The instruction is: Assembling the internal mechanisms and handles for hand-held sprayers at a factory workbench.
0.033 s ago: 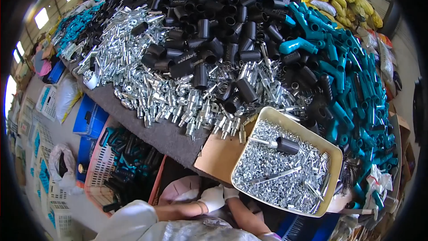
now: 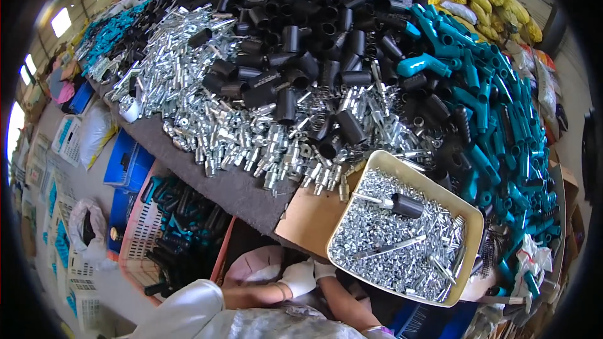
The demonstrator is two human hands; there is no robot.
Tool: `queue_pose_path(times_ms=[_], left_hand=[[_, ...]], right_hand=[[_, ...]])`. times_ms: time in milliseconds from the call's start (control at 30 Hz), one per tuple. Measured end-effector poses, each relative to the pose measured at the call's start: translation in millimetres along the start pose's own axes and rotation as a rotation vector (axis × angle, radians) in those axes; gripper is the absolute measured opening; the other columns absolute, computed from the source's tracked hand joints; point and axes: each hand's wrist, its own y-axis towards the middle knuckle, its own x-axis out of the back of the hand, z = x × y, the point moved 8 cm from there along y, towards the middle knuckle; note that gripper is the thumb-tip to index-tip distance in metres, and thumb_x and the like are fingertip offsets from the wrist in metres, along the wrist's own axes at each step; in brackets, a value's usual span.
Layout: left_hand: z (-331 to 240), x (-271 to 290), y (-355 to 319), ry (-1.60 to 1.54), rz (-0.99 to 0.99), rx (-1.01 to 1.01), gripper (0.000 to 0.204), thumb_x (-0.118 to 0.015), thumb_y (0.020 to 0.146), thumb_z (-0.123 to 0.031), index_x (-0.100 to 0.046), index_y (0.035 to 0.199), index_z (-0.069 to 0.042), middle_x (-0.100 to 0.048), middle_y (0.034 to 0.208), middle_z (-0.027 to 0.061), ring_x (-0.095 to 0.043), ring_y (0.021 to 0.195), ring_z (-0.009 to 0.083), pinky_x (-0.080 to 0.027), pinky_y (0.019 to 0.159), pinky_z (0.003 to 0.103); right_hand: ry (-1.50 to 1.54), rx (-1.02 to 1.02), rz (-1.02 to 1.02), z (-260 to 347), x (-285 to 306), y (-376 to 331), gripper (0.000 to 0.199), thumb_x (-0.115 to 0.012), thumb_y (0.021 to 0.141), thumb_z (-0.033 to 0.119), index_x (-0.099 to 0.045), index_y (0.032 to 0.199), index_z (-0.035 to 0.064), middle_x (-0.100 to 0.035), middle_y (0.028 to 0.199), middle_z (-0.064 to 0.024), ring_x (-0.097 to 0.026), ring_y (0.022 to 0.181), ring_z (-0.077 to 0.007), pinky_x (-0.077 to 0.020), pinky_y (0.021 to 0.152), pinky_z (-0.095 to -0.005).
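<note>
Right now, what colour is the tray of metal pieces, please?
The tray is pale yellow; head view.

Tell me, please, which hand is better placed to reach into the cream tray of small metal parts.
Probably the right hand: it is just beside the lower left corner of the cream tray. The left hand is farther left, with the right between.

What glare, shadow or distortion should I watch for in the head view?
Head view: windows at left blown out white; head view: metal parts speckled with glints; head view: fisheye bends the tabletop edge, corners black; head view: left hand and right hand pale, finger detail faint.
</note>
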Motion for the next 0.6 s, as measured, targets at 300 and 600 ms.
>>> queue_pose_path(times_ms=[300, 600], left_hand=[[-38.1, 107.0, -41.5, 0.036, -0.096, -0.468, 0.049, -0.064, 0.080, -0.026, -0.059, 0.123, -0.002, -0.069, 0.093, 0.0259, -0.067, 0.083, 0.0419, -0.053, 0.074, 0.051], [136.0, 352.8, -312.8, -0.466, -0.636, 0.292, 0.057, -0.078, 0.078, -0.015, -0.058, 0.127, 0.005, -0.067, 0.094, 0.0055, -0.064, 0.070, 0.0088, -0.051, 0.059, 0.025]], right_hand=[[0.782, -0.100, -0.078, -42.2, 56.1, 27.4, 0.049, -0.067, 0.091, 0.019, -0.053, 0.136, 0.0042, -0.055, 0.137, -0.0110, -0.052, 0.122, -0.0253, -0.0417, 0.104, -0.0399], [1.311, -0.479, 0.252, -40.0, 91.7, -52.4, 0.044, -0.060, 0.098, 0.031, -0.056, 0.134, 0.0076, -0.062, 0.123, -0.0115, -0.057, 0.110, -0.0264, -0.0428, 0.101, -0.0442]])
